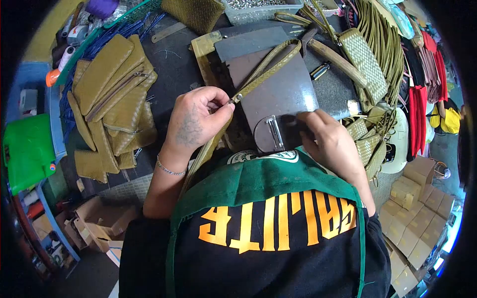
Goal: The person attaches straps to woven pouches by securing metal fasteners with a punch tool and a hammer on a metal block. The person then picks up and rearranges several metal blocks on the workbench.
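My left hand (196,116) pinches an olive woven strap (266,73) at a small metal fitting (237,98). The strap's looped end lies over a dark metal plate (293,84), and its other part runs down beneath my left wrist towards the apron. My right hand (325,136) is at the plate's lower right edge, fingers curled downward; whether they hold anything is hidden. Just left of it, a metal piece with a slot (272,133) sits on the plate. A hammer (333,59) lies at the plate's upper right, beside small metal tools (319,71).
Olive woven pouches (114,94) are piled at the left. More pouches (365,62) and many straps (380,35) lie at the right. A clear tub of small metal parts (261,11) stands at the back. Cardboard boxes (415,218) are stacked at the lower right.
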The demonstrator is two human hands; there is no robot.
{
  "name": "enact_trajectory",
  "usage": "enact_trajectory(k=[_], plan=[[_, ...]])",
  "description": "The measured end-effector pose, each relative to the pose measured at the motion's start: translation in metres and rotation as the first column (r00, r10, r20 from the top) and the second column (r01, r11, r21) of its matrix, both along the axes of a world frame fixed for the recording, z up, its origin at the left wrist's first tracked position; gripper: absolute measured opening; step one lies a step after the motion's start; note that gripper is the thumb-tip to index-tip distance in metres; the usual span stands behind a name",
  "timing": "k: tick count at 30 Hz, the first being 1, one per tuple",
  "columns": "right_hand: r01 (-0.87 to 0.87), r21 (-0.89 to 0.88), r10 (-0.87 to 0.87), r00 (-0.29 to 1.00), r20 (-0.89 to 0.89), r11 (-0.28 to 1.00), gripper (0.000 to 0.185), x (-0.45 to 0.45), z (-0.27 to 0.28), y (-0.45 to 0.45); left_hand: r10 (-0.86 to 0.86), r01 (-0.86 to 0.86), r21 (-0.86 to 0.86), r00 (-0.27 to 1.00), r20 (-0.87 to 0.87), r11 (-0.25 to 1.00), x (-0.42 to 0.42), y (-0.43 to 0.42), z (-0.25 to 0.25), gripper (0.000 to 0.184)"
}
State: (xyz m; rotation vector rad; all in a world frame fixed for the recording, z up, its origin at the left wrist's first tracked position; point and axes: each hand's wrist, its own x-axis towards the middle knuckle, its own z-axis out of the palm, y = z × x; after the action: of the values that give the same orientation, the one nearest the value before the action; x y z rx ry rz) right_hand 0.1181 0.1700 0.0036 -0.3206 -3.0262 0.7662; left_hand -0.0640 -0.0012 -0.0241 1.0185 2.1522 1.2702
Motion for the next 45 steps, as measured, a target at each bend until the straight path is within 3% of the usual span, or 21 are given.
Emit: enact_trajectory(k=[2, 4, 6, 8, 9, 11, 12, 14, 18, 22, 24, 27, 32, 34, 35, 36, 38, 42, 45], plan=[[0.035, -0.052, -0.037, 0.999, -0.04, 0.998, 0.023, 0.003, -0.003, 0.003, -0.011, 0.011, 0.018, 1.0, -0.015, 1.0, 0.002, 0.001, 0.0, 0.009], [0.145, -0.052, -0.15, 0.979, -0.137, 0.988, 0.024, 0.004, -0.004, 0.004, -0.022, 0.022, 0.014, 0.999, -0.039, 1.0, 0.006, 0.001, 0.001, 0.008], [0.143, -0.035, -0.147, 0.971, -0.188, 0.989, 0.032, -0.002, -0.008, 0.009, -0.03, 0.033, 0.032, 0.997, -0.071, 0.999, 0.01, 0.0, 0.002, 0.008], [0.033, 0.145, 0.027, 0.918, -0.396, 0.989, 0.04, -0.017, -0.008, 0.013, -0.041, 0.047, 0.049, 0.994, -0.103, 0.998, 0.017, -0.003, 0.005, 0.009], [0.037, 0.144, 0.024, 0.917, -0.399, 0.989, 0.04, -0.024, -0.008, 0.015, -0.085, 0.089, 0.037, 0.993, -0.088, 0.995, 0.02, -0.006, 0.009, 0.009], [-0.132, 0.234, 0.212, 0.909, -0.36, 0.963, 0.04, -0.037, -0.006, 0.021, -0.157, 0.162, 0.041, 0.983, -0.093, 0.986, 0.025, -0.01, 0.013, 0.01], [-0.131, 0.235, 0.213, 0.907, -0.365, 0.963, 0.04, -0.041, -0.007, 0.024, -0.157, 0.161, 0.042, 0.983, -0.098, 0.986, 0.027, -0.011, 0.012, 0.01], [-0.296, 0.229, 0.363, 0.859, -0.36, 0.927, 0.033, -0.048, -0.01, 0.029, -0.185, 0.186, 0.029, 0.982, -0.028, 0.982, 0.033, -0.015, 0.008, 0.009], [-0.363, 0.281, 0.435, 0.861, -0.264, 0.888, 0.027, -0.035, -0.001, 0.034, -0.242, 0.237, 0.051, 0.961, 0.132, 0.97, 0.043, -0.017, 0.0, 0.009], [-0.341, 0.281, 0.394, 0.906, -0.158, 0.897, 0.026, -0.016, 0.016, 0.031, -0.251, 0.252, -0.014, 0.967, 0.042, 0.968, 0.047, -0.011, 0.003, 0.011], [-0.309, 0.246, 0.324, 0.946, -0.021, 0.919, 0.029, -0.007, 0.02, 0.028, -0.25, 0.252, -0.053, 0.968, 0.035, 0.966, 0.05, -0.007, 0.009, 0.011], [-0.218, 0.184, 0.212, 0.976, 0.049, 0.959, 0.035, -0.002, 0.026, 0.021, -0.273, 0.272, -0.165, 0.962, 0.018, 0.948, 0.05, -0.004, 0.016, 0.011], [-0.227, 0.135, 0.233, 0.972, -0.036, 0.965, 0.04, -0.011, 0.002, 0.034, -0.286, 0.288, -0.341, 0.956, 0.057, 0.895, 0.051, -0.002, 0.014, 0.009], [-0.284, 0.138, 0.306, 0.935, -0.18, 0.949, 0.033, -0.012, -0.01, 0.041, -0.185, 0.251, -0.193, 0.934, 0.306, 0.948, 0.047, -0.006, -0.007, 0.013], [-0.275, 0.152, 0.301, 0.934, -0.194, 0.949, 0.028, -0.013, -0.011, 0.04, -0.157, 0.257, -0.141, 0.855, 0.494, 0.956, 0.043, -0.007, -0.014, 0.017], [-0.275, 0.152, 0.301, 0.933, -0.197, 0.949, 0.028, -0.013, -0.01, 0.04, -0.156, 0.256, -0.143, 0.857, 0.492, 0.956, 0.041, -0.01, -0.021, 0.017], [-0.303, 0.197, 0.332, 0.933, -0.137, 0.933, 0.024, -0.012, -0.009, 0.039, -0.17, 0.22, 0.032, 0.646, 0.744, 0.975, 0.037, -0.015, -0.031, 0.016], [-0.301, 0.261, 0.343, 0.93, -0.131, 0.917, 0.02, -0.008, -0.008, 0.034, -0.2, 0.253, 0.054, 0.601, 0.774, 0.966, 0.036, -0.012, -0.029, 0.015], [-0.232, 0.384, 0.302, 0.944, -0.132, 0.894, 0.018, 0.001, -0.006, 0.03, -0.169, 0.238, -0.047, 0.802, 0.573, 0.97, 0.032, -0.01, -0.024, 0.015]])
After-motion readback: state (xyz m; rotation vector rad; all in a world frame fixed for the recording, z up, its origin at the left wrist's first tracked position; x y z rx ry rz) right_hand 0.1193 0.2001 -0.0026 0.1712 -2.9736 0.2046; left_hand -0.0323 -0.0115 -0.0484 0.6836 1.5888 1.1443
